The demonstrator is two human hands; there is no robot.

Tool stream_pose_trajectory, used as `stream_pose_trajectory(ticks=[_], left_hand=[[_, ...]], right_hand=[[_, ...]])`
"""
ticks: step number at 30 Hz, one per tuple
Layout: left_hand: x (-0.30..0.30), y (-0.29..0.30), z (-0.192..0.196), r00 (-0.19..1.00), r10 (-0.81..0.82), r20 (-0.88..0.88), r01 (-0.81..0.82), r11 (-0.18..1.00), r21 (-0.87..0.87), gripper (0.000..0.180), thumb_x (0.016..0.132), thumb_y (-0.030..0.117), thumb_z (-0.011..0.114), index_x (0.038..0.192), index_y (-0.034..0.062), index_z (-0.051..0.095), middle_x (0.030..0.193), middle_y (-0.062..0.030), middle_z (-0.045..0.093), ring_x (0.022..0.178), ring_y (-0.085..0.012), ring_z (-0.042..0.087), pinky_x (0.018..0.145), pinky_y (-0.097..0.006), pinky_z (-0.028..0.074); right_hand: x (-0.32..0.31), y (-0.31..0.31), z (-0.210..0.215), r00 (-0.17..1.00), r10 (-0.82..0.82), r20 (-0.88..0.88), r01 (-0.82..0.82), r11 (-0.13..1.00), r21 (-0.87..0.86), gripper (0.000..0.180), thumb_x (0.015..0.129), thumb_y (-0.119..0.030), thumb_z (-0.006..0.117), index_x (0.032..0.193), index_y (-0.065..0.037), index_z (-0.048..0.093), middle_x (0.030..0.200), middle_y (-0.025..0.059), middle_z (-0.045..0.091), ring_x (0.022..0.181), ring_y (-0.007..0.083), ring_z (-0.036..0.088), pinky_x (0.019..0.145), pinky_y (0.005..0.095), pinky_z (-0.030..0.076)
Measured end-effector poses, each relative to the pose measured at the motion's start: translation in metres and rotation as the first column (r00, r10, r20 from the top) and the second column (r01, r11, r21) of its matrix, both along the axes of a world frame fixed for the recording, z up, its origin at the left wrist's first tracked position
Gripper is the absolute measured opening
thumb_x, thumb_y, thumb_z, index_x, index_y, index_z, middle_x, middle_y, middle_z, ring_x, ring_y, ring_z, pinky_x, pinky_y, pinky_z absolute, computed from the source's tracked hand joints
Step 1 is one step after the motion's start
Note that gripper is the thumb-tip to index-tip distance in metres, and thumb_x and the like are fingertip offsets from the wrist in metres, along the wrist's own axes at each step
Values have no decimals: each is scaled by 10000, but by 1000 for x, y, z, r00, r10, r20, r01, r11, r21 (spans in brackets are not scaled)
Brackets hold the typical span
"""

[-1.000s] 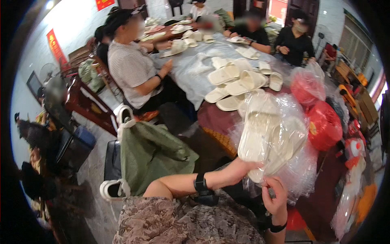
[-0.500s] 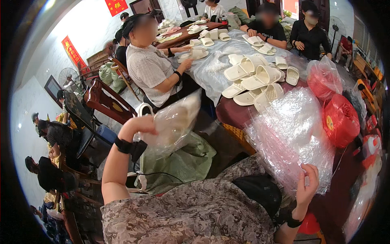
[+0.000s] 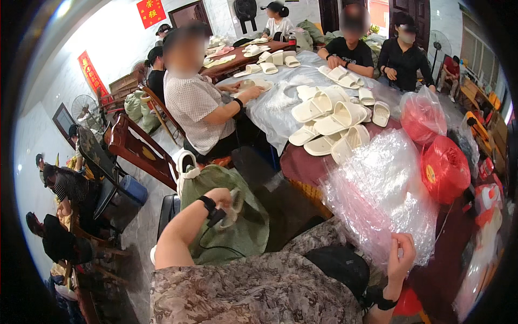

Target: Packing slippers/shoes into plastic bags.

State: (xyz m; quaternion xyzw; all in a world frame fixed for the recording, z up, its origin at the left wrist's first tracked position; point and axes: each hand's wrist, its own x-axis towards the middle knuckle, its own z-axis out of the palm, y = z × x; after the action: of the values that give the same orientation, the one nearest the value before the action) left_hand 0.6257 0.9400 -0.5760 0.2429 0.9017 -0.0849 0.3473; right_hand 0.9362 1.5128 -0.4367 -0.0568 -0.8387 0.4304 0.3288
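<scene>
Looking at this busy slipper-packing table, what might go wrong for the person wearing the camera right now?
The stack of clear plastic bags is gripped only at its lower edge by the right hand, so bags may slide off the table edge. The left hand is reaching over the open green sack; whatever it lowers there could miss the opening. The loosely piled white slippers nearby could get knocked.

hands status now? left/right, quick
Left hand: closed on a bagged slipper over the green sack.
Right hand: pinching the clear plastic bags.
</scene>
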Motion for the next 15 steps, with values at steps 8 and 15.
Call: stream_pose_trajectory(ticks=[8, 15], left_hand=[[26, 24, -25, 770, 546, 330, -632, 728, 267, 441, 860, 379, 677, 1038, -25, 664, 769, -117, 619, 650, -214, 542, 596, -420, 439], [53, 44, -113, 925, 340, 171, -272, 904, -329, 226, 818, 248, 659, 958, 89, 737, 949, -77, 718, 848, -264, 669, 695, -455, 512]], right_hand=[[5, 1, 0, 1000, -4, -19, 6, 995, 100, 82, 847, 52, 584, 900, 36, 643, 854, 101, 600, 707, 169, 555, 635, 260, 435], [-3, -3, -8, 996, -68, -53, 72, 995, 67, 97, 835, 63, 593, 897, 17, 653, 844, 84, 598, 708, 151, 554, 641, 254, 441]])
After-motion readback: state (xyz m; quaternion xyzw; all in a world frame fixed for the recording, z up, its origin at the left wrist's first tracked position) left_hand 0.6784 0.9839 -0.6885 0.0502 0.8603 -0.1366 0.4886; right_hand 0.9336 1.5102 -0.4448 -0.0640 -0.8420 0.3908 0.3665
